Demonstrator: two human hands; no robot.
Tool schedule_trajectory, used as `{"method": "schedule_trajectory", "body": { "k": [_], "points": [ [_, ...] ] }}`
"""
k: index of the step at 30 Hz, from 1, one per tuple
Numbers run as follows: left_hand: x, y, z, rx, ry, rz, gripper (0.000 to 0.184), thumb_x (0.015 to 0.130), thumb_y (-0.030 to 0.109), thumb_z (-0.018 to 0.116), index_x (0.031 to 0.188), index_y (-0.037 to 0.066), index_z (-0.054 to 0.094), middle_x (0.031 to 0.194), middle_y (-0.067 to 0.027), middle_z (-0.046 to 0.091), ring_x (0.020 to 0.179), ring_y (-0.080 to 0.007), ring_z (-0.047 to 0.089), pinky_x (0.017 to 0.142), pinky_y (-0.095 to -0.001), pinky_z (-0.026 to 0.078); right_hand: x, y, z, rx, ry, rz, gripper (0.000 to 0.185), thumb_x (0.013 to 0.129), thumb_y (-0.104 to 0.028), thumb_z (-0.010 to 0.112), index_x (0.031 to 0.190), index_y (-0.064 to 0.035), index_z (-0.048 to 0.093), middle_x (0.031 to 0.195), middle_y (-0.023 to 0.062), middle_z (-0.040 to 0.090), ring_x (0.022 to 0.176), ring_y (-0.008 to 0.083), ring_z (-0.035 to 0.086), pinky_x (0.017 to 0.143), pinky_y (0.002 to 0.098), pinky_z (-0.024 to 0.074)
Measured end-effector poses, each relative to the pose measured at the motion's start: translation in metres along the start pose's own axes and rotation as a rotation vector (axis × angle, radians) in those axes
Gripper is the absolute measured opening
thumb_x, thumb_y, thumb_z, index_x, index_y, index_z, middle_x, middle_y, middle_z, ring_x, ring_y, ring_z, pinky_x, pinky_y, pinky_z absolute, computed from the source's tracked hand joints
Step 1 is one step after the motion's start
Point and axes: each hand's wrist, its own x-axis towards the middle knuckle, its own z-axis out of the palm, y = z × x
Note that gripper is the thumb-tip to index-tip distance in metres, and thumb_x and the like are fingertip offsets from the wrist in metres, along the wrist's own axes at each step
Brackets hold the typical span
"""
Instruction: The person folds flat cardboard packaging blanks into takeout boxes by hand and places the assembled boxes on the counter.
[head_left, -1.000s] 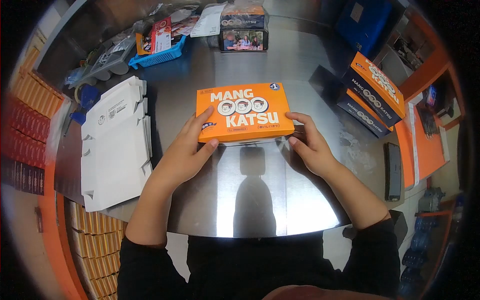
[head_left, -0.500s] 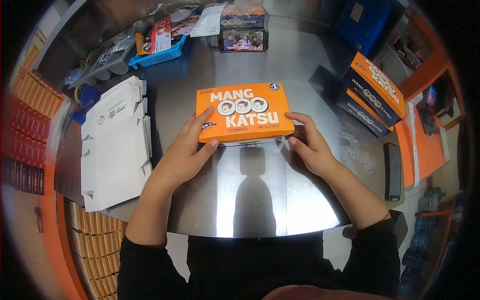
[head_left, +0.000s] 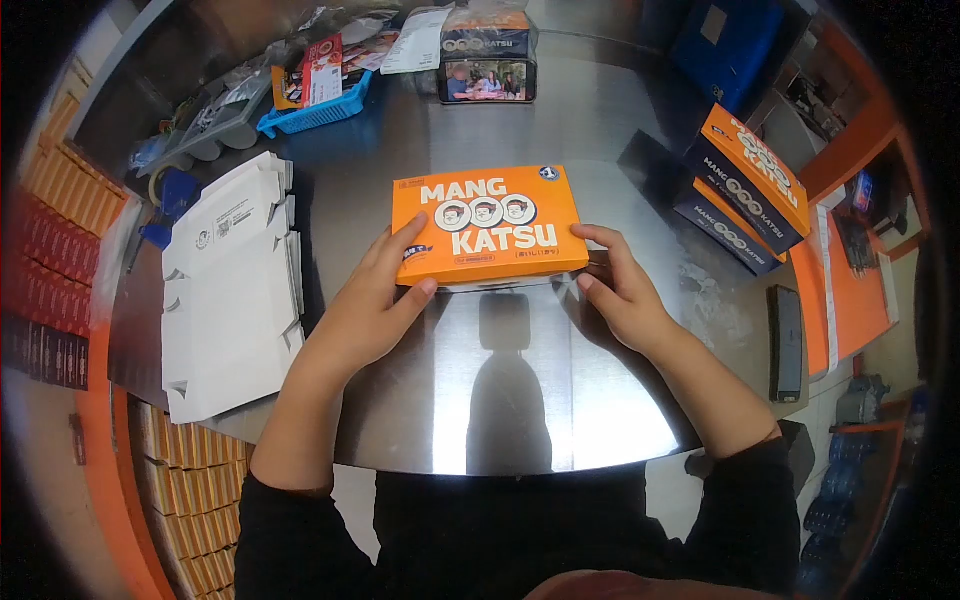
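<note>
An orange cardboard food box [head_left: 487,225] printed "MANG KATSU" is in front of me, over the middle of the steel table, its lid side up. My left hand [head_left: 380,290] grips its left end, fingers on the top edge and thumb at the near left corner. At the right end, my right hand [head_left: 620,285] has its index finger on the corner and its thumb below; the other fingers are partly hidden behind the box. A stack of flat white box blanks [head_left: 230,290] lies to the left of my left hand.
Two assembled boxes [head_left: 748,185] are stacked at the right. A dark phone [head_left: 786,343] lies by the right edge. At the back are a blue basket [head_left: 318,112], a grey tray [head_left: 215,125] and a phone playing video [head_left: 487,82] before a wrapped box.
</note>
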Motion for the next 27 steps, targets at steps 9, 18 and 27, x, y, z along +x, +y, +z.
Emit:
{"method": "schedule_trajectory", "body": {
  "k": [9, 18, 27],
  "points": [
    [0.000, 0.000, 0.000, 0.004, -0.005, -0.005, 0.059, 0.091, 0.022, 0.052, 0.141, 0.002, 0.029, 0.140, -0.0243, 0.035, 0.131, -0.0342, 0.034, 0.109, -0.0374, 0.023, 0.000, 0.002, 0.000, 0.009, -0.001, 0.000, 0.046, 0.088, -0.002, 0.048, 0.132, -0.0067, 0.035, 0.130, 0.0155, 0.041, 0.118, 0.0247, 0.048, 0.102, 0.0357, 0.0376],
    [0.000, -0.006, 0.002, 0.042, 0.015, 0.014, 0.060, 0.092, 0.025, 0.053, 0.141, 0.003, 0.029, 0.140, -0.0244, 0.035, 0.131, -0.0339, 0.034, 0.108, -0.0368, 0.024, 0.000, 0.000, 0.000, -0.009, -0.001, -0.008, 0.046, 0.088, -0.002, 0.048, 0.132, -0.0071, 0.035, 0.130, 0.0158, 0.042, 0.117, 0.0257, 0.049, 0.102, 0.0367, 0.0375],
    [0.000, -0.004, 0.001, 0.018, 0.007, 0.009, 0.060, 0.092, 0.028, 0.052, 0.142, 0.003, 0.029, 0.140, -0.0244, 0.035, 0.131, -0.0341, 0.034, 0.108, -0.0370, 0.024, 0.000, 0.000, 0.000, -0.007, 0.001, 0.016, 0.046, 0.088, -0.003, 0.049, 0.132, -0.0078, 0.035, 0.130, 0.0157, 0.042, 0.116, 0.0263, 0.050, 0.103, 0.0374, 0.0368]
  ]
}}
